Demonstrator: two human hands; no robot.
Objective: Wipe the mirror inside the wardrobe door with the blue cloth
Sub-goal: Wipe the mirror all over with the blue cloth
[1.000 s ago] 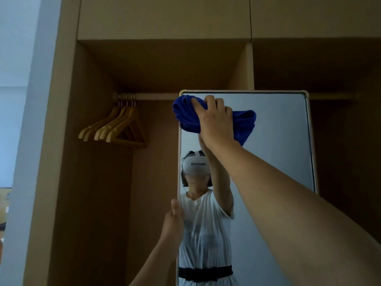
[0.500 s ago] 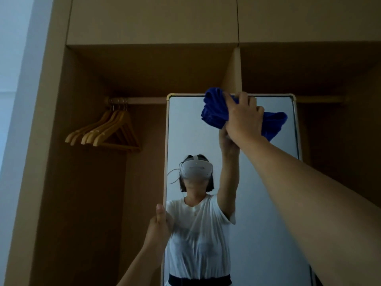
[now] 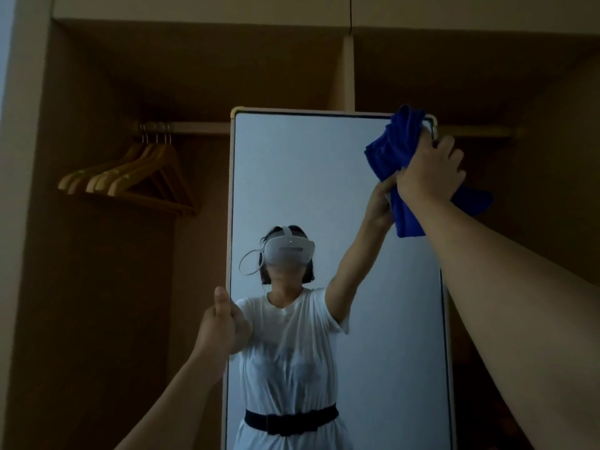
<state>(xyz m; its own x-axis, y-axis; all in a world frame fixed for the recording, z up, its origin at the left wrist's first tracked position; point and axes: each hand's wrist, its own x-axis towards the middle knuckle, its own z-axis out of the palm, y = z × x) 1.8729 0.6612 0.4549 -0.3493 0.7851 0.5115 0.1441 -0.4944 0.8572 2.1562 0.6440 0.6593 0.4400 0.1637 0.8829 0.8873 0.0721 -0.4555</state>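
A: Head view: what is the right hand point(image 3: 430, 172) doing?

B: It is reaching up with the fingers curled round the bunched blue cloth point(image 3: 394, 157), gripping it and pressing it against the glass at the mirror's top right corner. Folds of cloth are sticking out above and to the left of the knuckles, and another flap is hanging out below and to the right of the wrist, past the frame.

A: And the left hand point(image 3: 222, 323)?

B: It is lower down, gripping the left edge of the mirror point(image 3: 298, 177). The thumb is pointing up along the front of the frame while the fingers are wrapping behind it.

A: So the two hands are well apart?

B: Yes, they are sitting at opposite sides of the mirror, the right one high, the left one about halfway down what is showing.

A: What is lying beyond them?

B: Between the hands, the glass is reflecting the person in a white top, dark belt and white headset. Up and to the left of the left hand, wooden hangers point(image 3: 130, 177) are hanging from a rail point(image 3: 194, 127) inside the wardrobe point(image 3: 97, 319).
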